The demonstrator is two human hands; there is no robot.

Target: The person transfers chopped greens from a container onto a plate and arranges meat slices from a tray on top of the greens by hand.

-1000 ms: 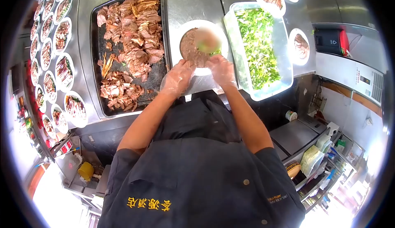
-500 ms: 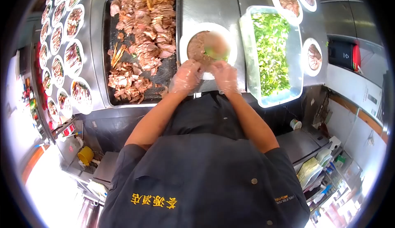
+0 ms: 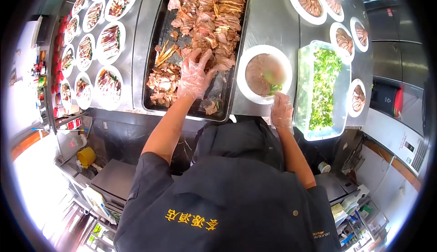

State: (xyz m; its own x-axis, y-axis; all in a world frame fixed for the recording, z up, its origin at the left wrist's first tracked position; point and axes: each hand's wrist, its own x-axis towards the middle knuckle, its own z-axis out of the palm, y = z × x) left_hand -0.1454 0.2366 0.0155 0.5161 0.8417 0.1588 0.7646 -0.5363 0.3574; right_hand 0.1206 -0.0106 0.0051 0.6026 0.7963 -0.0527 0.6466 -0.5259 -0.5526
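One gloved left hand (image 3: 195, 74) lies over the sliced meat (image 3: 216, 29) in a black tray (image 3: 219, 90), well inside the tray's rims, its fingers spread and its grip wide; whether a slice is held cannot be told. The right hand (image 3: 282, 111) is at the near right rim of a white plate (image 3: 241, 75), its grip narrow, fingertips bunched just below a small patch of greens (image 3: 276, 88); any content is hidden. The plate stands between the tray and a clear tub (image 3: 339, 102), with a slim strip of metal counter (image 3: 268, 15) on either side and a thin margin at the front edge. Wider room opens beyond its far rim. Tray and tub both reach the front edge. Filled plates (image 3: 98, 43) crowd the counter's left side; meat plates (image 3: 292, 4) stand at the far right.
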